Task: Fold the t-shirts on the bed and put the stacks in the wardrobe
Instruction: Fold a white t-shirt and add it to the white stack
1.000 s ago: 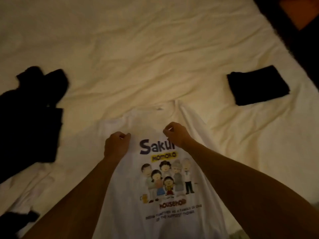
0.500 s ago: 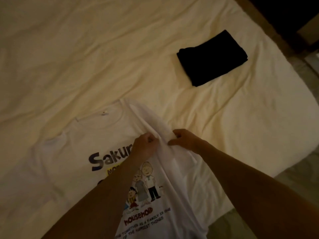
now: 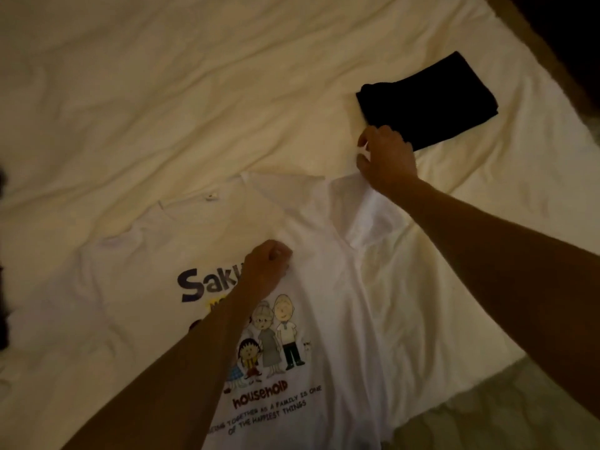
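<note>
A white t-shirt (image 3: 328, 280) with a cartoon family print and the word "Sakura" lies face up on the cream bed sheet (image 3: 194, 92). My left hand (image 3: 266, 271) rests curled on the chest of the shirt, its fingers bunched on the cloth beside the print. My right hand (image 3: 386, 160) pinches the end of the shirt's right sleeve and holds it stretched out toward the far right. A folded black t-shirt (image 3: 431, 99) lies on the sheet just beyond my right hand.
The bed's right edge runs diagonally, with pale floor (image 3: 506, 414) below it at the lower right. A dark garment (image 3: 2, 303) shows at the far left edge. Dark furniture (image 3: 571, 24) fills the upper right corner.
My right hand has drawn the sleeve outward, up and to the right, close to the black stack. My left hand stays on the shirt's chest. The view has shifted slightly.
</note>
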Tool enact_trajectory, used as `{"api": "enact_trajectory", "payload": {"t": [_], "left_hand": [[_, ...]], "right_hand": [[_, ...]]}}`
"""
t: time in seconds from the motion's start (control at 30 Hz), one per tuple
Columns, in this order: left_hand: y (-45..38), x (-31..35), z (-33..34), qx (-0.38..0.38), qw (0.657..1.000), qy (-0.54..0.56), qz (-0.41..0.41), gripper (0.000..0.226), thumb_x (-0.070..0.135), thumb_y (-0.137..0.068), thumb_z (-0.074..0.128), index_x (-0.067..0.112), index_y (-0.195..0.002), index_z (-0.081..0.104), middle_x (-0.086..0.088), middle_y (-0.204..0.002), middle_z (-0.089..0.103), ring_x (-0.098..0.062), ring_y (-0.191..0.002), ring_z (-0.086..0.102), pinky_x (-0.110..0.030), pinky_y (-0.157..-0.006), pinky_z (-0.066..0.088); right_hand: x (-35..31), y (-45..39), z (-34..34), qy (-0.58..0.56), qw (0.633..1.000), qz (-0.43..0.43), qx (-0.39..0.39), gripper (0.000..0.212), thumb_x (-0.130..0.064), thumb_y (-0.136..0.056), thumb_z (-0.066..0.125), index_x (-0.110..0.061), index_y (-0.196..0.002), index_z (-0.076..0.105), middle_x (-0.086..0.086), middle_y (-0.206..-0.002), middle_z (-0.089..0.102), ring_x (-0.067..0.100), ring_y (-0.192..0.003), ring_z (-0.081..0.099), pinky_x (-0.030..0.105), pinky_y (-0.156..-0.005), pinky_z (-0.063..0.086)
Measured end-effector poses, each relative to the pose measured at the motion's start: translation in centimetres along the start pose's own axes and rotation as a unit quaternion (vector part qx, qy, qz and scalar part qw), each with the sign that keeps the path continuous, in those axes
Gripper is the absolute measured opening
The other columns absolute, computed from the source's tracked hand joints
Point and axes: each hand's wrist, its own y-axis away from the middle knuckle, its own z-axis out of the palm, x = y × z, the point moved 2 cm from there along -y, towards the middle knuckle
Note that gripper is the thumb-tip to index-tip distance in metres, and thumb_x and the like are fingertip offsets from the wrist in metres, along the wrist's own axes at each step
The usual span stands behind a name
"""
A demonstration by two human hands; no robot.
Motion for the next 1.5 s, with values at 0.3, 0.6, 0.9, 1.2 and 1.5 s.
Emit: {"api": "enact_trajectory", "payload": {"t": [0.3,0.6,0.9,1.2,1.5], "left_hand": [[8.1,-8.7,-2.8,0.121,0.991,0.010,-0.050,0.006,0.023,-0.099,0.058,0.019,-0.099,0.062,-0.004,-0.088,0.064,-0.018,-0.073,0.060,-0.032,-0.062,0.052],[20.2,-20.1,-2.4,0.230,0.971,-0.052,-0.037,0.027,0.019,-0.092,0.064,0.011,-0.117,0.059,-0.008,-0.094,0.061,-0.026,-0.086,0.059,-0.040,-0.077,0.051],[30.0,-31.2,-1.1,0.383,0.917,-0.006,-0.109,0.064,0.051,-0.083,0.071,0.007,-0.126,0.050,-0.017,-0.122,0.057,-0.037,-0.107,0.057,-0.043,-0.092,0.045],[32.5,-34.4,0.6,0.378,0.916,0.130,0.042,0.054,0.044,-0.089,0.069,0.014,-0.132,0.055,-0.002,-0.121,0.059,-0.018,-0.102,0.055,-0.028,-0.086,0.041],[36.8,-39.3,6.9,0.316,0.894,0.296,0.110,0.044,-0.001,-0.090,0.066,0.010,-0.131,0.053,-0.013,-0.112,0.066,-0.020,-0.087,0.065,-0.024,-0.066,0.058]], "right_hand": [[0.1,18.2,8.3,-0.127,0.967,0.154,-0.161,0.053,-0.052,-0.092,0.056,-0.007,-0.117,0.043,0.013,-0.117,0.056,0.036,-0.101,0.061,0.041,-0.079,0.048],[0.0,31.5,10.6,-0.129,0.957,0.208,-0.159,0.072,-0.049,-0.088,0.065,0.000,-0.133,0.037,0.022,-0.134,0.046,0.042,-0.120,0.050,0.048,-0.093,0.045],[2.7,41.7,14.8,-0.120,0.973,0.136,-0.145,0.060,-0.050,-0.097,0.049,0.000,-0.131,0.047,0.021,-0.129,0.057,0.039,-0.117,0.055,0.046,-0.099,0.044],[3.3,43.3,16.1,-0.226,0.972,0.069,0.009,0.059,-0.050,-0.095,0.054,0.002,-0.121,0.054,0.021,-0.122,0.059,0.041,-0.113,0.055,0.045,-0.095,0.042],[8.3,51.9,19.1,-0.533,0.835,0.098,-0.099,0.043,-0.015,-0.089,0.071,-0.004,-0.126,0.054,0.016,-0.126,0.059,0.023,-0.097,0.061,0.038,-0.076,0.056]]}}
